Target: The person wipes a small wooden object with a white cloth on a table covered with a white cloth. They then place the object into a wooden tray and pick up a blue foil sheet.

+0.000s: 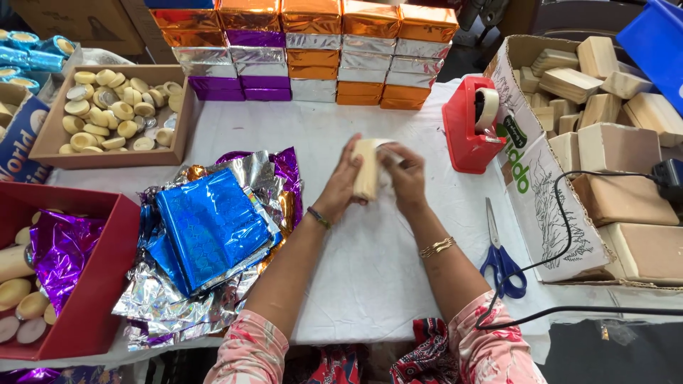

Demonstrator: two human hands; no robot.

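Centrally in the frame, both hands hold a pale wooden block (367, 168) upright above the white surface (370, 263): left hand (343, 186) fingers curled around its side, right hand (407, 178) fingers pinching the other. Blue foil sheets (206, 227) lie lower left, a red tape dispenser (469, 124) upper right.

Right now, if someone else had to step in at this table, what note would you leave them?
Left hand and right hand both hold one pale wooden block upright over the white table; a strip of tape seems to be at its top. Foil sheets lie to the left, tape dispenser and scissors to the right. Wrapped blocks are stacked at the back; bare blocks fill the box on the right.
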